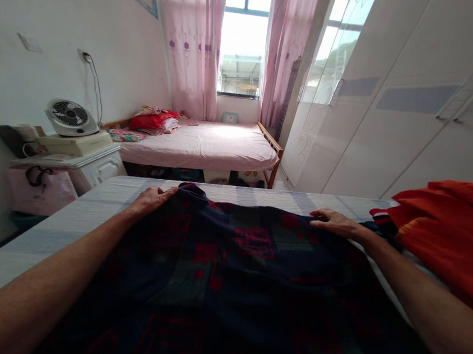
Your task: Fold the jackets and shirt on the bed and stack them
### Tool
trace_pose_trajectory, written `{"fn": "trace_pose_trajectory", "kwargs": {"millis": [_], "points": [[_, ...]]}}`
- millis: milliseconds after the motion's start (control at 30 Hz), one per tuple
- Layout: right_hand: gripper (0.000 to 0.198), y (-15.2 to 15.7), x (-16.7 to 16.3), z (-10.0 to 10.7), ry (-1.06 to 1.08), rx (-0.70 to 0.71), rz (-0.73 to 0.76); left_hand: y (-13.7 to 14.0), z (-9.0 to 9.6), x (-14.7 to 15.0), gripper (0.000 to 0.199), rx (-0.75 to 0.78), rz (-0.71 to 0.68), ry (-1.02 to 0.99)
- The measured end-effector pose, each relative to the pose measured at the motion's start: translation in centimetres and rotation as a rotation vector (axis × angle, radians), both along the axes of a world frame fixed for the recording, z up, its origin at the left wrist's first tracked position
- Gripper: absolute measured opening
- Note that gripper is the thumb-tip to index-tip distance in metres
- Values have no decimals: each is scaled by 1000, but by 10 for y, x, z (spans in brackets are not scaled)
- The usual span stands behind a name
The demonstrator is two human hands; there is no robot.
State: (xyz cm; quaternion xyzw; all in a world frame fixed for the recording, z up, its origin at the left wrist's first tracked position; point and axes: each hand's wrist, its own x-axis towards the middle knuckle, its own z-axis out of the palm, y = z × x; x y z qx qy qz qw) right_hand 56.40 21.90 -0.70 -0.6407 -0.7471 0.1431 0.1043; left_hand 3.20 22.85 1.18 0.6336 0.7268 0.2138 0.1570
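Note:
A dark navy cloth [226, 277] with red and green square patterns spreads across the near bed, its lower part reaching the bottom of the view. I cannot make out which kind of garment or cover it is. At its far left corner my left hand [152, 197] pinches the edge between thumb and fingers. My right hand [333, 221] grips the far right edge, thumb and fingers closed on the fabric. Between both hands the far edge sags slightly. Right of my right forearm lies a heap of orange clothes [454, 233].
The near bed [62, 226] has a pale striped sheet. Beyond stands a second bed [206, 145] with folded red textiles [153, 120]. A fan [71, 116] tops a white nightstand [102, 166] on the left, beside a pink bag [40, 190]. White wardrobes [372, 129] line the right.

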Motion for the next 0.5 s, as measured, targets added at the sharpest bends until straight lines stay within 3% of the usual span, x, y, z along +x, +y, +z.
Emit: {"fn": "trace_pose_trajectory", "kwargs": {"millis": [67, 233, 300, 400, 500], "points": [[31, -3, -3, 2, -113, 4, 21, 3, 0, 0, 53, -47, -27, -38], [28, -1, -8, 4, -209, 256, -204, 5, -1, 1, 43, 18, -50, -117], [29, 0, -9, 2, -134, 149, -190, 4, -1, 1, 42, -1, -48, -142], [42, 0, -15, 2, 19, -5, -56, 2, 1, 3, 45, -99, -75, -221], [38, 0, -27, 6, -36, -65, 25, 2, 1, 9, 42, -182, -96, -393]]}}
